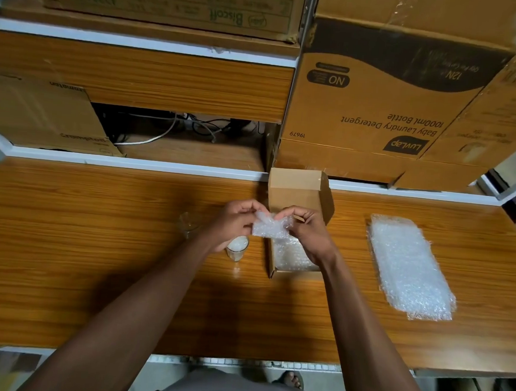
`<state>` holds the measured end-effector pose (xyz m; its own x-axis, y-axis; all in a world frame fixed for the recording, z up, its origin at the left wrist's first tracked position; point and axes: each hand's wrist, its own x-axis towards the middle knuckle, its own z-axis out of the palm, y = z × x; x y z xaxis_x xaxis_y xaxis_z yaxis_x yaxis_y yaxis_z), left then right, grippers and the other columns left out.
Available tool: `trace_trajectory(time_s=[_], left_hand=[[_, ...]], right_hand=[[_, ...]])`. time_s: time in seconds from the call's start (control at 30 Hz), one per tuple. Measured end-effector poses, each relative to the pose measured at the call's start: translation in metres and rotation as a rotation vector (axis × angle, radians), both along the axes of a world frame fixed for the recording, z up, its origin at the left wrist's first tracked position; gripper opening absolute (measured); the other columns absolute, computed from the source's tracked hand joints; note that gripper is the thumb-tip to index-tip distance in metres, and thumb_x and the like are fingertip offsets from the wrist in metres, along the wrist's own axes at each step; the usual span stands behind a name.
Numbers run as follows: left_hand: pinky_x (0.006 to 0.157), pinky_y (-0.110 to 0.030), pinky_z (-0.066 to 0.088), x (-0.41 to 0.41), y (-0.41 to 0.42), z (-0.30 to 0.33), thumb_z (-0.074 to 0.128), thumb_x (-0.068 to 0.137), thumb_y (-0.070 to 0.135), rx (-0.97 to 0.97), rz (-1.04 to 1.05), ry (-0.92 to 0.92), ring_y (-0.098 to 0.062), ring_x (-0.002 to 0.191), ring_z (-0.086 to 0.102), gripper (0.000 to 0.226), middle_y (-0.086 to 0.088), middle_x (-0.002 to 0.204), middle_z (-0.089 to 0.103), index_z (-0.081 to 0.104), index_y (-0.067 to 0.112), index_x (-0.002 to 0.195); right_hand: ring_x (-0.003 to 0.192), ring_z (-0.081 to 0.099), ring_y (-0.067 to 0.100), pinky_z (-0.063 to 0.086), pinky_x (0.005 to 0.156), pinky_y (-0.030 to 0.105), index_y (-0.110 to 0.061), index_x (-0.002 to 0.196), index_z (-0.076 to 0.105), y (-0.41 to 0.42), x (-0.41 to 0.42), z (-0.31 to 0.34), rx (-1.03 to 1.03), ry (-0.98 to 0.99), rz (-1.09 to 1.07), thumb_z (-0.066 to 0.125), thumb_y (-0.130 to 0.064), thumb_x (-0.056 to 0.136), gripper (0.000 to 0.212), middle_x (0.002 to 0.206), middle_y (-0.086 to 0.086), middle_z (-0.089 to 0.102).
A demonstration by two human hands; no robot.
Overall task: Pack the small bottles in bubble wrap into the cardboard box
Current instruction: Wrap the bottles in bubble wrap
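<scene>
1. A wrapping step is judged to be in hand: a small crumpled bundle of clear bubble wrap (269, 225) is being held above the wooden tabletop (94, 245), just over the near-left edge of the small open brown cardboard box (301, 195). Whether a bottle is already inside the bundle cannot be told.
2. The bundle is being pinched at its left end by the curled fingers and thumb of the left hand (233, 224).
3. The bundle's right end is being gripped by the right hand (304, 229), its fingers bent over the wrap.
4. The box floor is being covered by a layer of bubble wrap, partly hidden behind the right hand.
5. A small clear bottle with pale contents (237, 248) is standing upright just left of the box, beneath the left wrist; a second, blurred clear object (189, 225) is lying farther left.
6. A flat stack of bubble-wrap sheets (410, 267) is lying well to the right of the box.
7. The next move is judged to call for closing the wrap and lowering the bundle into the box.
</scene>
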<state>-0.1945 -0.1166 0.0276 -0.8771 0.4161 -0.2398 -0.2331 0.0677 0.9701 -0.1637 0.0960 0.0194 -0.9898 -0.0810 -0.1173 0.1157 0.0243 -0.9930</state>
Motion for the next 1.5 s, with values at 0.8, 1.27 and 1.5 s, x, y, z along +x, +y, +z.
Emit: trace_trajectory(time_s=[0.8, 1.27, 1.5], left_hand=[[0.077, -0.035, 0.067, -0.016, -0.091, -0.015, 0.082, 0.088, 0.003, -0.178, 0.285, 0.153, -0.019, 0.104, 0.070, 0.034, -0.005, 0.114, 0.068, 0.064, 0.018, 0.112], [0.080, -0.022, 0.058, -0.013, -0.143, -0.021, 0.088, 0.084, 0.018, -0.356, 0.210, 0.371, -0.002, 0.106, 0.064, 0.044, 0.010, 0.122, 0.064, 0.063, 0.026, 0.119], [0.073, -0.021, 0.057, -0.027, -0.169, -0.029, 0.080, 0.090, 0.009, -0.420, 0.258, 0.329, -0.005, 0.103, 0.065, 0.035, 0.008, 0.122, 0.063, 0.068, 0.027, 0.117]], right_hand=[[0.097, 0.073, 0.025, 0.065, 0.081, 0.029, -0.001, 0.119, 0.071, -0.106, -0.019, -0.009, -0.184, -0.084, -0.059, 0.072, 0.011, 0.090, 0.031, 0.106, 0.016, 0.074], [0.088, 0.075, 0.022, 0.064, 0.080, 0.039, -0.007, 0.110, 0.074, -0.161, -0.049, -0.017, 0.072, -0.036, -0.006, 0.079, 0.009, 0.085, 0.030, 0.099, 0.011, 0.077], [0.111, 0.071, 0.013, 0.057, 0.100, 0.033, -0.017, 0.118, 0.075, -0.172, -0.060, -0.019, 0.432, 0.075, 0.125, 0.078, -0.002, 0.090, 0.032, 0.115, -0.002, 0.077]])
